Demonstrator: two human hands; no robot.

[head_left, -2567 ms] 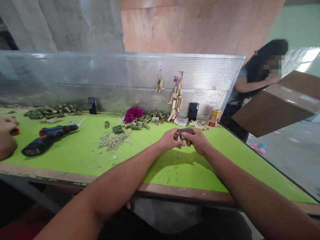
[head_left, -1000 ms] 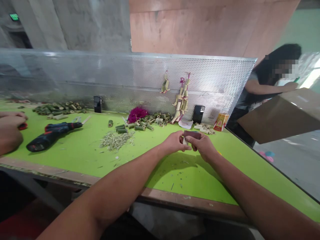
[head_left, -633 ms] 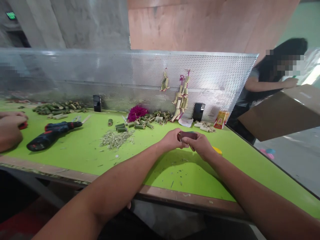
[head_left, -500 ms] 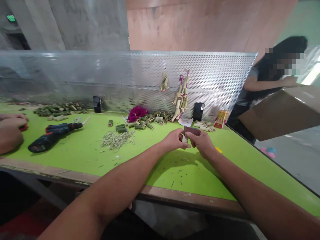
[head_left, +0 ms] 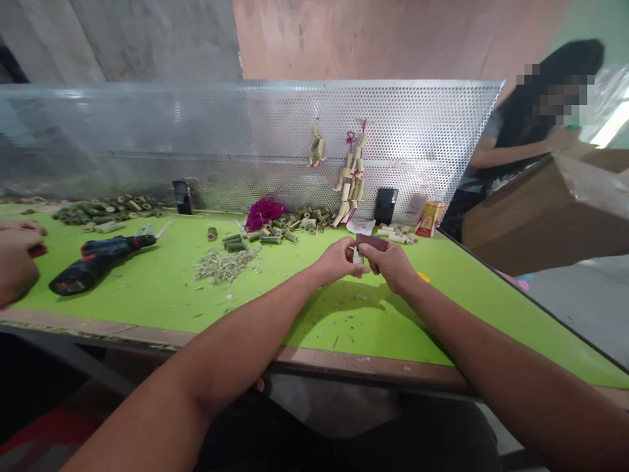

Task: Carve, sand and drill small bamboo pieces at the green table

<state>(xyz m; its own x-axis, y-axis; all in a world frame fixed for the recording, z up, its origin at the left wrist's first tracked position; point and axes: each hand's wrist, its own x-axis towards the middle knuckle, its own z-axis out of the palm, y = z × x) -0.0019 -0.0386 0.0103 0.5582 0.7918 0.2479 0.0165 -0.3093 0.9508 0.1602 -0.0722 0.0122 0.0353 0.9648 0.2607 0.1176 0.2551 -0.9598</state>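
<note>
My left hand (head_left: 339, 258) is closed around a short pale bamboo piece (head_left: 358, 255), held upright above the green table (head_left: 304, 314). In my right hand (head_left: 392, 264) is a dark brown sheet of sandpaper (head_left: 372, 242), pinched between thumb and fingers and pressed against the top of the bamboo. Fingers of both hands hide much of the bamboo. Behind them, several pale bamboo pieces (head_left: 398, 234) lie beside a white paper (head_left: 361, 226). A yellow round thing (head_left: 423, 277) is partly hidden by my right wrist.
A cordless drill (head_left: 98, 262), bamboo shavings (head_left: 223, 265), green bamboo pieces (head_left: 105, 210) and purple string (head_left: 265, 213) lie leftward. Strung bamboo figures (head_left: 351, 177) hang on the perforated metal screen (head_left: 206, 131). Another person's hand (head_left: 19, 262) is far left; a person holds a cardboard box (head_left: 531, 216) at right.
The whole view has shifted slightly, so the table sits higher. My hands keep their grip on the bamboo and sandpaper. The cardboard box at right has tilted a little.
</note>
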